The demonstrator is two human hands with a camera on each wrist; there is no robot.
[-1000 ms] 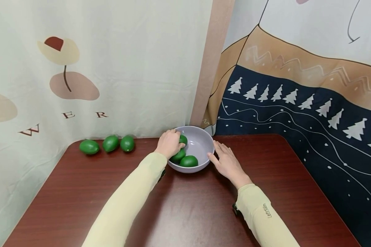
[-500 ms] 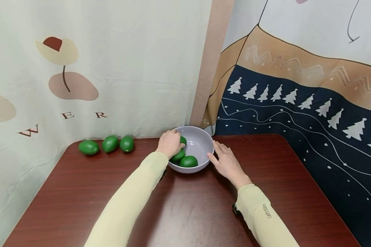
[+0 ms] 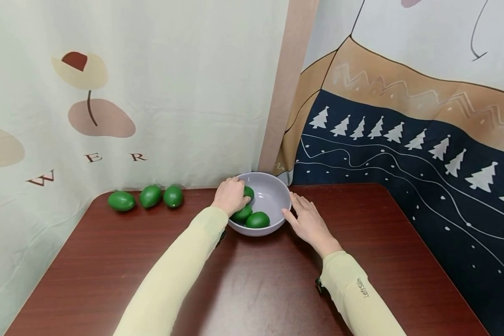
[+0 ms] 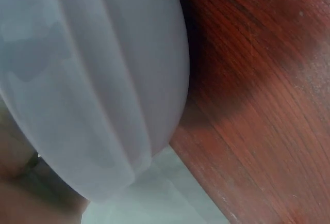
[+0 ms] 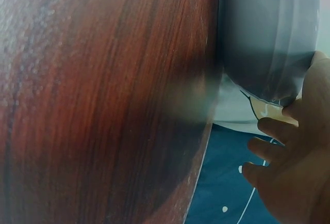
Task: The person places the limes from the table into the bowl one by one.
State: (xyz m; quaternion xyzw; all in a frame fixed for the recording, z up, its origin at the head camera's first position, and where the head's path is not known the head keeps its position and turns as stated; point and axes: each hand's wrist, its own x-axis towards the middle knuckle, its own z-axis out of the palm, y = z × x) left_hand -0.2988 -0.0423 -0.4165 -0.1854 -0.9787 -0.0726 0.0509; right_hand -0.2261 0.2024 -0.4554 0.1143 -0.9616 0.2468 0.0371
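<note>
A pale lilac bowl (image 3: 272, 198) stands at the back edge of the table, with several smooth green fruits that look like avocados inside. My left hand (image 3: 230, 196) reaches over its left rim, thumb and fingers around one avocado (image 3: 248, 192); its fingers are partly hidden. Just below lie another avocado (image 3: 242, 213) and a front avocado (image 3: 258, 220). On the opposite side my right hand (image 3: 311, 221) has its fingers fairly straight, fingertips and thumb at the right rim. The left wrist view shows the bowl's ridged outer wall (image 4: 103, 79); the right wrist view shows fingers (image 5: 276, 131) beside it.
Three more avocados line the table's back left: a left one (image 3: 121, 201), a middle one (image 3: 150, 196) and a right one (image 3: 173, 196). A pale printed curtain (image 3: 185, 93) and a dark blue tree-patterned cloth (image 3: 361, 154) hang right behind the brown table (image 3: 252, 284).
The front avocado in the bowl has shifted very slightly to the right. Both hands and the bowl keep their places.
</note>
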